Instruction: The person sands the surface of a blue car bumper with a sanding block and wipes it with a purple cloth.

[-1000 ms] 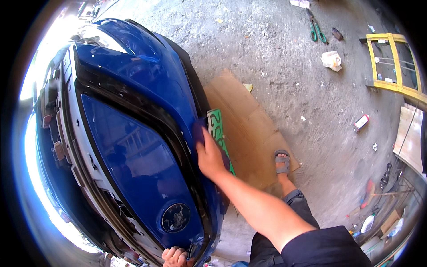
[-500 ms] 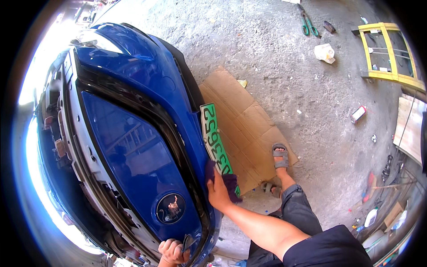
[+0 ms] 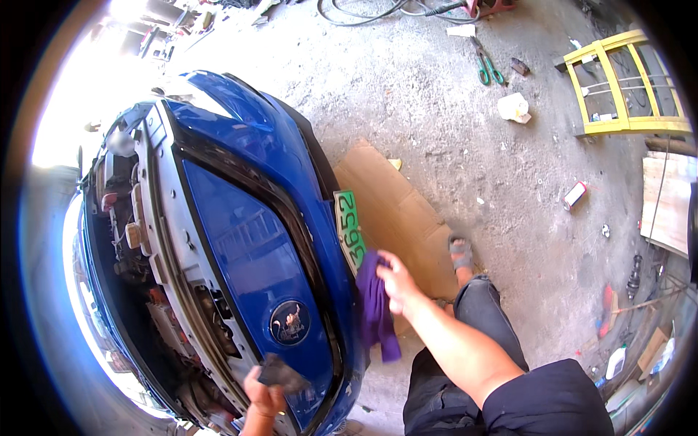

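Observation:
Down the left of the head view is the blue front of a car (image 3: 247, 240), with a round emblem (image 3: 289, 321), exposed engine parts beside it and a green licence plate (image 3: 345, 211) at its outer edge. My right hand (image 3: 392, 280) grips a hanging purple cloth (image 3: 376, 327) just below the plate, beside the bumper. At the lower edge my left hand (image 3: 263, 392) holds a dark grey, blurred thing (image 3: 282, 374), possibly a cloth or pad, over the panel below the emblem.
My feet are by a cardboard sheet (image 3: 400, 203) on the concrete floor. At the right are shears (image 3: 486, 65), a crumpled white bag (image 3: 514, 109), a yellow metal frame (image 3: 614, 80), a can (image 3: 574, 195) and boards (image 3: 665, 196). A hose (image 3: 356, 18) lies at the top.
My right hand has moved away from the bumper, the cloth now hanging from it. My left hand has lifted the dark thing from near the panel's lower edge. The view has shifted.

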A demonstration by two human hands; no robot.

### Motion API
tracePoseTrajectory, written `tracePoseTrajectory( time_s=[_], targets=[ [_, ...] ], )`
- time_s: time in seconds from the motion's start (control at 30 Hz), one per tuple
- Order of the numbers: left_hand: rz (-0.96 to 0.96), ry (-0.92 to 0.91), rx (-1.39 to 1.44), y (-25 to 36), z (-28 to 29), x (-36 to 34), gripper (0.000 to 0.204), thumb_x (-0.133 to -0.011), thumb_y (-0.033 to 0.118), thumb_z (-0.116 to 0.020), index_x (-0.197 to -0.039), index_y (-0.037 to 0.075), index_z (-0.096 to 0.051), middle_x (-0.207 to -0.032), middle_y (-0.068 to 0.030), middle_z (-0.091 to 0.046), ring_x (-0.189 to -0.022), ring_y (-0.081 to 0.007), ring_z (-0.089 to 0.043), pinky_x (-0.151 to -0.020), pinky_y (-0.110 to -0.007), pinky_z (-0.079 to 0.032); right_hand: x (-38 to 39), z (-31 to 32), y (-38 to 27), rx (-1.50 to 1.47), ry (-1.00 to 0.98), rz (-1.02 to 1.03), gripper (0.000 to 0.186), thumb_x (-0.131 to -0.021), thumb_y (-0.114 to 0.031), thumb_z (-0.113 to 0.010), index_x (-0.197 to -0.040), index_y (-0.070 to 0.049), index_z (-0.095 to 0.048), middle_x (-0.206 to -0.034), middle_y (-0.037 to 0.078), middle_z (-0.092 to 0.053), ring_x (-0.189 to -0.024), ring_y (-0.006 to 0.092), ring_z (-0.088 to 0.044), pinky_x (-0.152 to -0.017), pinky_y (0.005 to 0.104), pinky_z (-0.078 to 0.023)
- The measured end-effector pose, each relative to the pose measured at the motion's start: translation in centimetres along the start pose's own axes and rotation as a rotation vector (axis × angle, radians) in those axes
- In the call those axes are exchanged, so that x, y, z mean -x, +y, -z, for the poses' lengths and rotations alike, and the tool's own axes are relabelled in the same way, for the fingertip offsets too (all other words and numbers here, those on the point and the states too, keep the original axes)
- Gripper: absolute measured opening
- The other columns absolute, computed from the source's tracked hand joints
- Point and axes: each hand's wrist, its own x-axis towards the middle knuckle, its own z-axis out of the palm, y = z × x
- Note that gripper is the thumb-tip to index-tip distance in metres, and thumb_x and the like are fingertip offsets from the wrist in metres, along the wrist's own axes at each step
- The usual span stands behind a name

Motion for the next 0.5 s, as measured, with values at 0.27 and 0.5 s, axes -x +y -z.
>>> tracePoseTrajectory(
  time_s=[0.27,0.5],
  targets=[
    [0.438,0.537,0.013,-13.7,3.8,-18.6,0.035,-0.101,0.019,-0.045,-0.128,-0.004,-0.050,-0.120,-0.0151,-0.057,-0.105,-0.0233,-0.058,-0.092,-0.034,-0.046,-14.2,-10.8,-14.1,0.495,-0.102,0.299,0.046,-0.086,-0.005,-0.058,-0.131,-0.004,-0.050,-0.128,0.017,-0.058,-0.114,0.0233,-0.057,-0.096,0.0318,-0.045],
    [0.601,0.629,0.069,-24.6,3.7,-32.3,0.034,-0.101,0.027,-0.048,-0.118,-0.002,-0.057,-0.107,-0.0083,-0.061,-0.095,-0.0146,-0.057,-0.088,-0.027,-0.044,-22.4,-13.4,-14.0,1.555,-0.604,0.160,0.036,-0.081,-0.021,-0.056,-0.114,-0.009,-0.065,-0.111,0.022,-0.065,-0.110,0.0386,-0.058,-0.097,0.0415,-0.046]
  ],
)
